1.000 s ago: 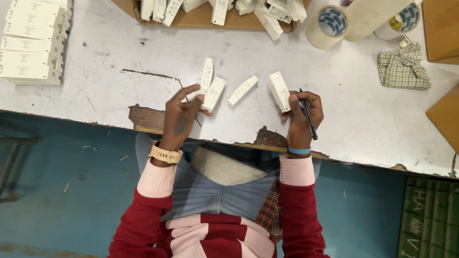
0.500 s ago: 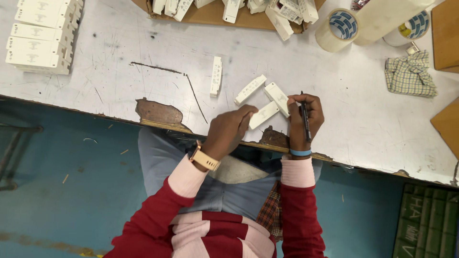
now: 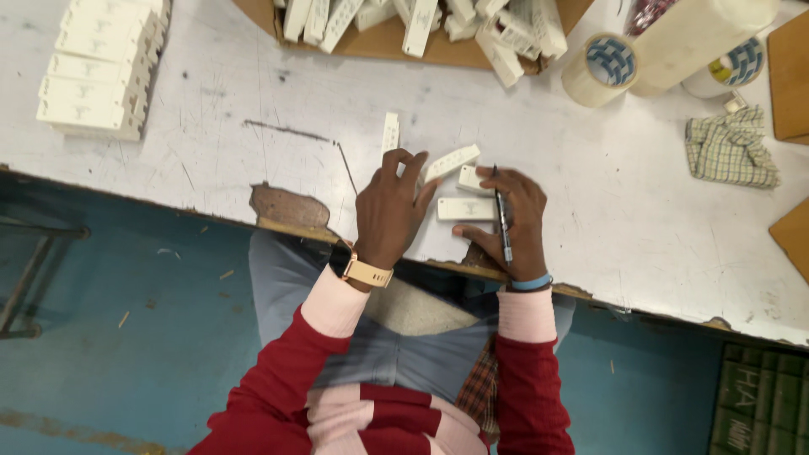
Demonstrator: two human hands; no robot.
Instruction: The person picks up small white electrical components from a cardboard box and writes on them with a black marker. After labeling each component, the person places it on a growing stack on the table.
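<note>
A: What's the right hand gripping?
B: A slim black pen, ready for marking, fingers steadying a small white rectangular plastic housing.
A: And the left hand?
B: At nine o'clock, loosely spread, pinning it; grip unclear.

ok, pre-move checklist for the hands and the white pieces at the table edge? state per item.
1. Right hand holds the pen: ok.
2. Left hand touches the white pieces, fingers spread over them: ok.
3. Flat white piece lies between both hands, on the table: ok.
4. Which face of that piece is up: cannot tell.
5. Other loose piece lies apart, above the left hand: ok.
6. Pieces sit close to the chipped table edge: not ok.
</note>
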